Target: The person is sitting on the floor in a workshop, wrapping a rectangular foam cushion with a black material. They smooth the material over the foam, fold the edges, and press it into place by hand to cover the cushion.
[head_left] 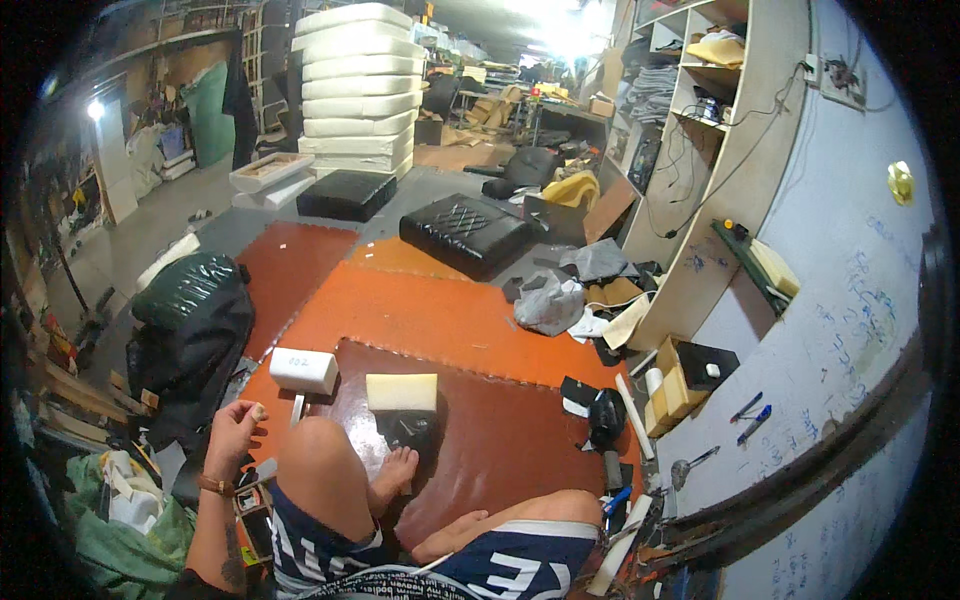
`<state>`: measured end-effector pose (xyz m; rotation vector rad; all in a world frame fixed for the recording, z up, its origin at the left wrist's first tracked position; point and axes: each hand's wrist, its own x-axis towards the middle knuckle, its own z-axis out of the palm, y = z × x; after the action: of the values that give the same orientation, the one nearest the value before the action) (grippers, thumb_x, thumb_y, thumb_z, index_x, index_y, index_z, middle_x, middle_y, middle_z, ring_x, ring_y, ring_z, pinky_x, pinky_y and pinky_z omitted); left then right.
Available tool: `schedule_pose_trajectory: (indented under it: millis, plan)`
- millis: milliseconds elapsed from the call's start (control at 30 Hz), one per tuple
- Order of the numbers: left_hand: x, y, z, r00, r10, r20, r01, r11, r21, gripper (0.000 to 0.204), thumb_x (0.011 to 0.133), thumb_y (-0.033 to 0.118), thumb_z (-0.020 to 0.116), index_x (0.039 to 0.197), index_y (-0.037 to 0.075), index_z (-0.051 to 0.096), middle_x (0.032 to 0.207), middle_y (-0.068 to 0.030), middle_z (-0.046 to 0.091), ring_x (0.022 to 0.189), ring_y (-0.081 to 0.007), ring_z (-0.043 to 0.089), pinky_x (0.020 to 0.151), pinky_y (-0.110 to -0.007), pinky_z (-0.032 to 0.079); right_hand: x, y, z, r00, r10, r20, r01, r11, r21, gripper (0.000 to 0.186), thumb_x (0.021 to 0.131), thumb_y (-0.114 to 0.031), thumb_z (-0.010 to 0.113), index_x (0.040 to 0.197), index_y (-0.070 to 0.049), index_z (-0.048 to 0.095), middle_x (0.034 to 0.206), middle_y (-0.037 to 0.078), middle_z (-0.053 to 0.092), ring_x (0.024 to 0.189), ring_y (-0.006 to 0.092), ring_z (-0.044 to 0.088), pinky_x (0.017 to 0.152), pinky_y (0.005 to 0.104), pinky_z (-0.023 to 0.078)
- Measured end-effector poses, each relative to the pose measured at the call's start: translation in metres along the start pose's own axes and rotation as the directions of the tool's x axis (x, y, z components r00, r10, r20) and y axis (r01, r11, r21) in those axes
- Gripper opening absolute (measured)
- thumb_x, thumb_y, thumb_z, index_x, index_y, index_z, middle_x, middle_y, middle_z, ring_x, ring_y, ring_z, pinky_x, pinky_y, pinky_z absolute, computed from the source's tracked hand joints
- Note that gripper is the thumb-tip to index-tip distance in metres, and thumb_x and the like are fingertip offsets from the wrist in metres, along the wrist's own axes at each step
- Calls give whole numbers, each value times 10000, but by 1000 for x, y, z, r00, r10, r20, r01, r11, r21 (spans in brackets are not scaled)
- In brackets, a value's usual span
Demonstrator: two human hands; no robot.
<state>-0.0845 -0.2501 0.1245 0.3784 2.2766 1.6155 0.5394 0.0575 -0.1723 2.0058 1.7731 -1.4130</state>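
My left hand [236, 428], a strap on its wrist, is raised beside my left knee, fingers closed in a pinch. A small pale bit [259, 412] shows at the fingertips, too small to name. Nearest to that hand is a white block [303, 371] with handwriting on its side, lying on the mat. In front of my foot, a cream foam piece [402, 391] rests on the mat, and a shiny black sheet [408, 430] extends from its near edge. My right hand is out of view.
Orange and brown mats [420, 310] cover the floor. Black cushions [466, 234] and a tall stack of white cushions [361, 90] stand farther off. A dark green bundle [190, 288] sits left, a grey plastic bag [549, 302] right. A shelf unit [690, 230] lines the right side.
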Motion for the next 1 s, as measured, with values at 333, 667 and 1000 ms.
schedule_pose_trajectory:
  millis: [333,667,1000]
  plan:
    - [122,-144,146,909,16,417,-164,933,320,345,984,295,762,1130,-18,751,994,-136,790,897,-210,760,794,-373,606,140,-51,-121,970,-128,208,138,990,-30,387,924,-368,795,1149,-56,758,894,52,751,890,200,724,857,362,578]
    - [143,-225,277,833,114,542,-402,797,451,478,882,409,828,1204,65,749,1101,-192,627,1068,-413,622,910,-507,531,225,-315,-45,937,-346,-38,185,589,-787,532,820,-458,848,1109,-19,768,998,200,776,963,352,753,862,455,590]
    - [164,-205,252,682,181,708,-420,890,176,245,888,182,813,1065,46,711,1270,-168,678,1189,-374,605,1020,-481,516,140,-442,205,759,-619,202,639,767,-55,534,863,-148,816,1370,-55,677,1189,175,725,1116,335,677,992,428,541]
